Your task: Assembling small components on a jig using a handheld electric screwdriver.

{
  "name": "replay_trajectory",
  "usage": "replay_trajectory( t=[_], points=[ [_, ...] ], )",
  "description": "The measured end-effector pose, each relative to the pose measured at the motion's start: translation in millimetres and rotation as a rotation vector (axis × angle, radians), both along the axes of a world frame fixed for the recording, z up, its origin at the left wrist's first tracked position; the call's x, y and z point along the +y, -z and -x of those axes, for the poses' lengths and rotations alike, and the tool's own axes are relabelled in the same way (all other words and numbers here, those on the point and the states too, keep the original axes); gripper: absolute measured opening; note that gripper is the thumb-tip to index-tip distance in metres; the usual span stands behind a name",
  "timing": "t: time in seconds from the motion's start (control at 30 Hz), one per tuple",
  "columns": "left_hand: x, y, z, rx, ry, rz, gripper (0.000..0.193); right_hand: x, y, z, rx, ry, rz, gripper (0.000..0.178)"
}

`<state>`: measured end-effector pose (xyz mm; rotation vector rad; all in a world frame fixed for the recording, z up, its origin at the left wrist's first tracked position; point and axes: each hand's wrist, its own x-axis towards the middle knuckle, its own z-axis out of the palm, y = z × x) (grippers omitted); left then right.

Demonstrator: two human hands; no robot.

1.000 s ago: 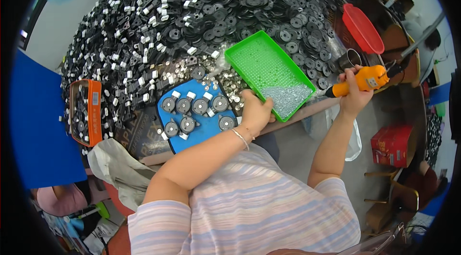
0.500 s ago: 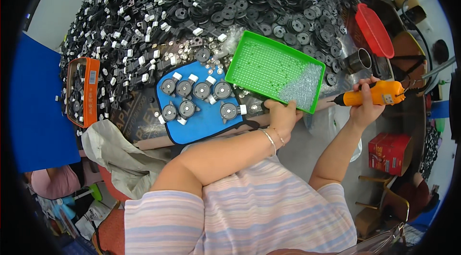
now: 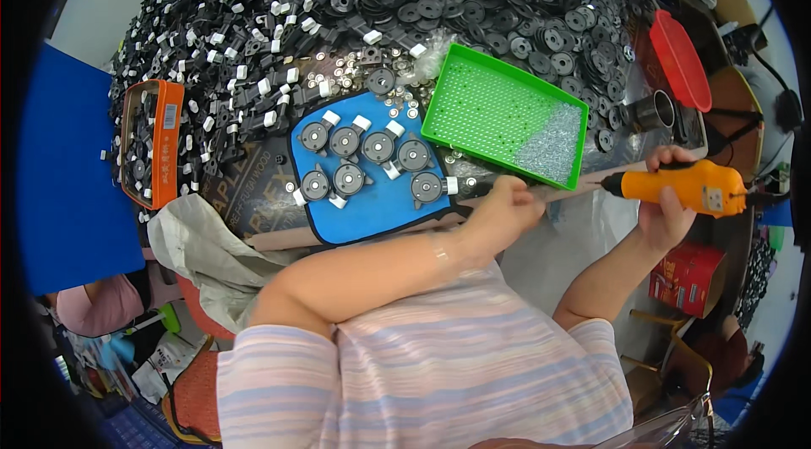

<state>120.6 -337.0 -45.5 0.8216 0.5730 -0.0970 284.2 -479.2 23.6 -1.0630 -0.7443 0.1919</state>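
My right hand (image 3: 669,211) is wrapped around an orange electric screwdriver (image 3: 680,187), its dark tip pointing left toward the tray. Just below the near rim of a green perforated tray (image 3: 481,163) is my left hand (image 3: 500,211), fingers curled together; whatever they may hold is too small to make out. Small silvery screws (image 3: 553,145) are heaped in the tray's right end. To its left, a blue mat (image 3: 372,217) carries several round black caster-like assemblies (image 3: 347,179) with white tabs.
Black parts with white tabs (image 3: 228,52) and black discs (image 3: 507,1) pile up behind. Small metal pieces (image 3: 346,73) lie behind the mat. An orange box (image 3: 169,145) stands left; a metal cup (image 3: 655,111) and red basket (image 3: 681,60) stand right. Grey cloth (image 3: 198,246) hangs at the front edge.
My left hand has come off the tray's near rim and drawn slightly toward me, fingers curled. The right hand with the screwdriver has moved a little right and nearer. The whole view has shifted slightly.
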Motion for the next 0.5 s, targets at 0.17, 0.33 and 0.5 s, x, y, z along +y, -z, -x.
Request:
replay_trajectory(
  t=[0.17, 0.33, 0.5],
  points=[
    [89, -4, 71, -0.298, 0.106, -1.489, 0.03, 16, -18, 17, 0.045, -0.362, -0.188, 0.048],
    [141, -8, 79, -0.174, 0.311, -1.821, 0.044, 85, 1, 38, 0.223, -0.329, -0.269, 0.04],
    [151, -4, 65, -0.252, 0.453, -1.77, 0.045, 138, 27, 58, -0.136, -0.165, -0.122, 0.031]
  ],
)
